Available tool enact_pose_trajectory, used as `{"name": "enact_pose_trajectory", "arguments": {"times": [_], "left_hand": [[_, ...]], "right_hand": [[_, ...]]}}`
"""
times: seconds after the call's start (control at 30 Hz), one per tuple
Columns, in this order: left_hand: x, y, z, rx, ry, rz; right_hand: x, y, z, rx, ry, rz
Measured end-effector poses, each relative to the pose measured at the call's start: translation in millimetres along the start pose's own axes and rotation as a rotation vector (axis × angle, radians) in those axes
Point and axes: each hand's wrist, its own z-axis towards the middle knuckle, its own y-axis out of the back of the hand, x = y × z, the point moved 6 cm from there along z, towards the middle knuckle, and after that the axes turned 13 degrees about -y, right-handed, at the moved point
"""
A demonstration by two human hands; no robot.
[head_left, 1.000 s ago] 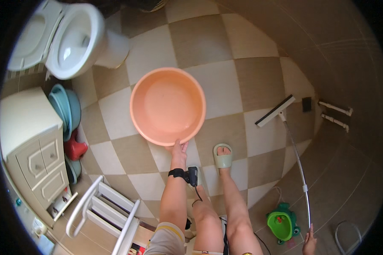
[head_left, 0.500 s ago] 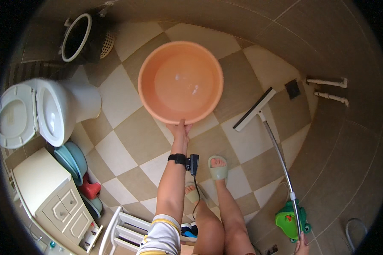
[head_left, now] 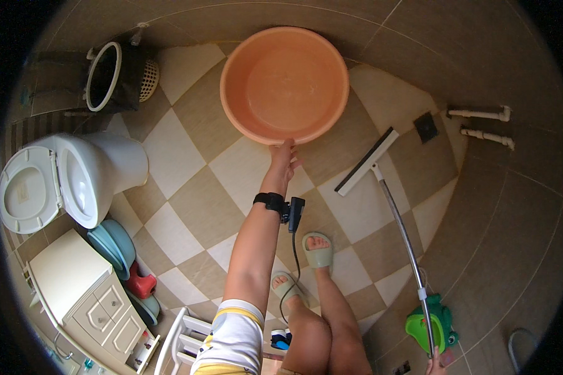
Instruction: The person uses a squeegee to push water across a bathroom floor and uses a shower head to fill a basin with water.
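My left hand point(head_left: 283, 157) grips orange basin point(head_left: 284, 81) rim, top centre; right hand point(head_left: 436, 364), bottom right, holds squeegee point(head_left: 381, 187) pole.

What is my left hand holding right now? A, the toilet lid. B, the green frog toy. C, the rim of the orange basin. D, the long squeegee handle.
C: the left hand grips the near rim of the orange basin, held out above the checkered floor.

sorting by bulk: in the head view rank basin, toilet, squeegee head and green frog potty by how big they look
1. basin, though it is held up nearer the camera, so this may flatter it
2. toilet
3. squeegee head
4. green frog potty, close to the squeegee head, unsure
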Motion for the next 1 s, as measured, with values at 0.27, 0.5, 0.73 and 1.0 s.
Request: {"name": "enact_pose_trajectory", "arguments": {"times": [0.27,0.5,0.73,1.0], "left_hand": [[-33,56,-44,0.093,-0.053,0.474],[-75,165,-176,-0.049,-0.295,0.476],[-66,308,-356,-0.293,-0.427,0.787],[0,415,-549,-0.499,-0.265,0.68]], "right_hand": [[7,34,-18,-0.13,0.111,0.064],[-3,113,-49,-0.174,-0.021,-0.318],[54,164,-78,-0.504,0.195,-0.672],[78,167,-105,-0.879,0.607,-0.724]]}}
